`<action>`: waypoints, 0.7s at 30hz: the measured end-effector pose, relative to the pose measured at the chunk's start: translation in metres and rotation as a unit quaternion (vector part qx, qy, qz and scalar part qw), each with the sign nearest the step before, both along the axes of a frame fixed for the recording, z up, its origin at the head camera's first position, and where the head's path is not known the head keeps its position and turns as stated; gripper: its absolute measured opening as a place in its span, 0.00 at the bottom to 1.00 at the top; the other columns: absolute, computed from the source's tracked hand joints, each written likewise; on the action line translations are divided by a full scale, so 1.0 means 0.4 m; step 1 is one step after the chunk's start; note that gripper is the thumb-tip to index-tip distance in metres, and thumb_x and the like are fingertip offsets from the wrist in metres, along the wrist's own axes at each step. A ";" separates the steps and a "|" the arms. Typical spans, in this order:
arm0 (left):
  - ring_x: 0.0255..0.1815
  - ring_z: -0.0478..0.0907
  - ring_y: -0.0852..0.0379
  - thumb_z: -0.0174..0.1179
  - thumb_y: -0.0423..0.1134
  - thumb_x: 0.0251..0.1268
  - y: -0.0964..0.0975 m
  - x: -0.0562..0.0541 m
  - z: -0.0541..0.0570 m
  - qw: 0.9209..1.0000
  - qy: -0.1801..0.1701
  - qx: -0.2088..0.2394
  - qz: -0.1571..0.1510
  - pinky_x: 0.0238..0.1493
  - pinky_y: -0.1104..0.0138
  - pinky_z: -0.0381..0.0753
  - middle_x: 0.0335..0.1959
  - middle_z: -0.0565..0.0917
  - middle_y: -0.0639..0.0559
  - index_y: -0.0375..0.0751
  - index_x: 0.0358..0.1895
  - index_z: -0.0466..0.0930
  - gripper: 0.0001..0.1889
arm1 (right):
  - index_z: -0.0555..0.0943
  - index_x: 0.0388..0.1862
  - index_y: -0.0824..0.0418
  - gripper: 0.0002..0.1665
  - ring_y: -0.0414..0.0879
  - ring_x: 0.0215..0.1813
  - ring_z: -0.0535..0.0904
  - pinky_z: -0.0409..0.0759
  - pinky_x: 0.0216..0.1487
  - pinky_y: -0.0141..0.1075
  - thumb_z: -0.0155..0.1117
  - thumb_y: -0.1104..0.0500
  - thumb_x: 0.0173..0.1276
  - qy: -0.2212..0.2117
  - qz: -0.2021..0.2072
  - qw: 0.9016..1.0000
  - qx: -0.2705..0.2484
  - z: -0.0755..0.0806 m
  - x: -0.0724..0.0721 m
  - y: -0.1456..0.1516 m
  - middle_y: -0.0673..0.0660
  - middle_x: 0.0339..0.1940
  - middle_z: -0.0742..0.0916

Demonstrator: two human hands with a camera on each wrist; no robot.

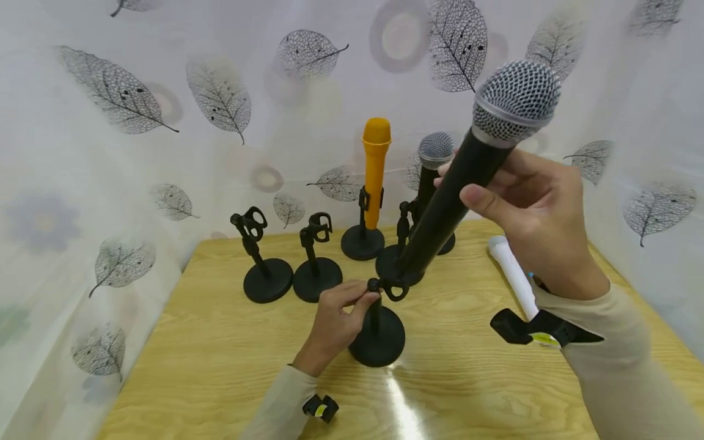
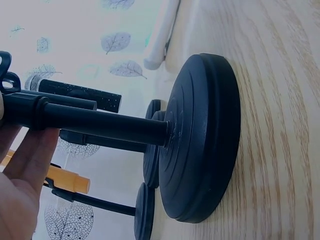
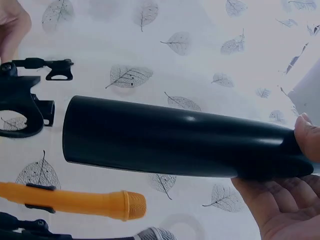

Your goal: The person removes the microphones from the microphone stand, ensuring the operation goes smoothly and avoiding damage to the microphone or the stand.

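My right hand (image 1: pixel 544 226) holds a black microphone (image 1: pixel 453 195) with a silver mesh head, tilted with the head up to the right. Its lower end points down at the clip (image 1: pixel 397 291) of a small black microphone stand (image 1: pixel 379 339); a narrow gap separates the two in the right wrist view. With thumb and fingers, my left hand (image 1: pixel 335 321) pinches the top of that stand beside the clip. The stand's round base (image 2: pixel 200 140) rests on the table in the left wrist view.
Two stands with bare clips (image 1: pixel 268 280) (image 1: pixel 318 278) are at the back left. Behind the held microphone, an orange microphone (image 1: pixel 376 165) and a silver-headed microphone (image 1: pixel 436 150) stand upright in holders. A white microphone (image 1: pixel 514 275) lies on the wooden table (image 1: pixel 220 366) at right, before a leaf-patterned curtain (image 1: pixel 220 159).
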State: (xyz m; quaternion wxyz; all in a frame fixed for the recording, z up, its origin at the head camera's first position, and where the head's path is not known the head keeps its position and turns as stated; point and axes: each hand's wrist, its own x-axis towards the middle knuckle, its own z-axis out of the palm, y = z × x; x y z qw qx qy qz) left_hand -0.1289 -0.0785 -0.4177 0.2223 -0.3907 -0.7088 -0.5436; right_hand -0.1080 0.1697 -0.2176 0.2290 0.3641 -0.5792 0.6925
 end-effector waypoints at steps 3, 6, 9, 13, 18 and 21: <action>0.40 0.87 0.52 0.64 0.22 0.65 -0.002 0.002 -0.001 1.000 -0.010 0.001 0.000 0.41 0.66 0.87 0.38 0.88 0.44 0.34 0.43 0.88 0.08 | 0.75 0.52 0.89 0.19 0.60 0.45 0.87 0.83 0.55 0.44 0.61 0.84 0.62 -0.003 -0.001 1.000 -0.010 0.008 -0.001 0.019 0.74 0.42 0.87; 0.41 0.87 0.52 0.64 0.22 0.66 -0.003 0.003 -0.008 0.999 -0.030 0.008 -0.004 0.41 0.65 0.87 0.39 0.89 0.44 0.33 0.44 0.88 0.08 | 0.74 0.54 0.89 0.20 0.61 0.45 0.87 0.83 0.56 0.43 0.60 0.85 0.62 -0.021 -0.001 1.000 -0.020 0.006 0.000 0.042 0.74 0.42 0.87; 0.41 0.87 0.51 0.64 0.22 0.65 -0.002 0.004 -0.015 0.999 -0.050 0.019 -0.008 0.42 0.63 0.87 0.40 0.89 0.42 0.32 0.45 0.88 0.09 | 0.74 0.56 0.87 0.22 0.59 0.46 0.87 0.83 0.56 0.41 0.59 0.85 0.62 -0.052 -0.014 0.999 -0.007 -0.001 0.002 0.068 0.73 0.42 0.87; 0.41 0.87 0.50 0.64 0.21 0.65 -0.001 0.006 -0.020 0.998 -0.063 0.026 -0.007 0.41 0.63 0.87 0.40 0.89 0.41 0.30 0.45 0.87 0.09 | 0.78 0.58 0.81 0.23 0.52 0.47 0.88 0.83 0.53 0.36 0.61 0.83 0.63 -0.092 -0.049 0.994 0.034 -0.024 -0.001 0.103 0.65 0.44 0.90; 0.42 0.87 0.51 0.63 0.22 0.67 -0.003 0.009 -0.019 0.997 -0.073 0.025 -0.015 0.42 0.63 0.87 0.41 0.88 0.40 0.31 0.47 0.87 0.09 | 0.81 0.59 0.74 0.23 0.45 0.44 0.89 0.84 0.47 0.30 0.65 0.79 0.65 -0.126 -0.095 0.983 0.093 -0.068 -0.013 0.153 0.58 0.45 0.91; 0.43 0.87 0.51 0.62 0.23 0.67 -0.004 0.010 -0.017 0.997 -0.075 0.023 -0.017 0.43 0.62 0.87 0.42 0.88 0.40 0.31 0.47 0.87 0.09 | 0.81 0.60 0.70 0.23 0.42 0.44 0.89 0.84 0.45 0.28 0.66 0.75 0.66 -0.156 -0.144 0.966 0.146 -0.094 -0.022 0.189 0.53 0.45 0.91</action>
